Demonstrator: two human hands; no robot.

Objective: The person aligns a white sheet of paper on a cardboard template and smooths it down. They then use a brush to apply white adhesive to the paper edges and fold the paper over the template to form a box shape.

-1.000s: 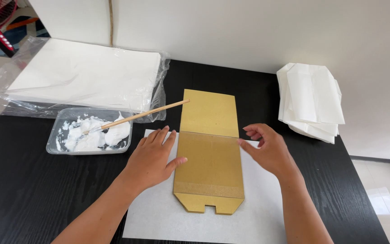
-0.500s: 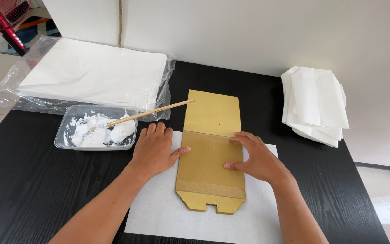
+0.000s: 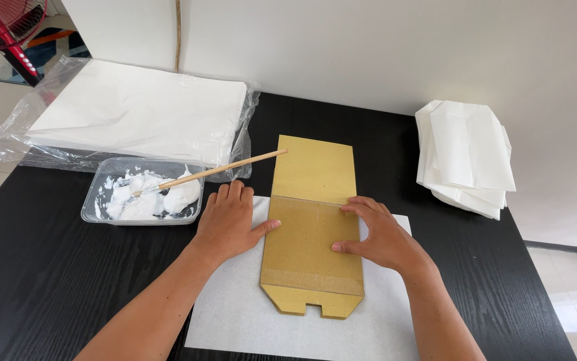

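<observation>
Head view: both hands lie flat and open, holding nothing; the left hand (image 3: 229,224) touches the brown cardboard piece's (image 3: 312,220) left edge, the right hand (image 3: 382,235) presses its right side, over white paper (image 3: 235,314) on the black table (image 3: 41,267), bare at left

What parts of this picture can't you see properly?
- Head view: the white sheet runs off the bottom edge, and the brown cardboard hides its middle.
- The left hand and right hand cover what lies under their palms.
- The brush tip of the stick is buried in white paste in the clear tray.
- The red fan is cut off at the top left corner.
</observation>
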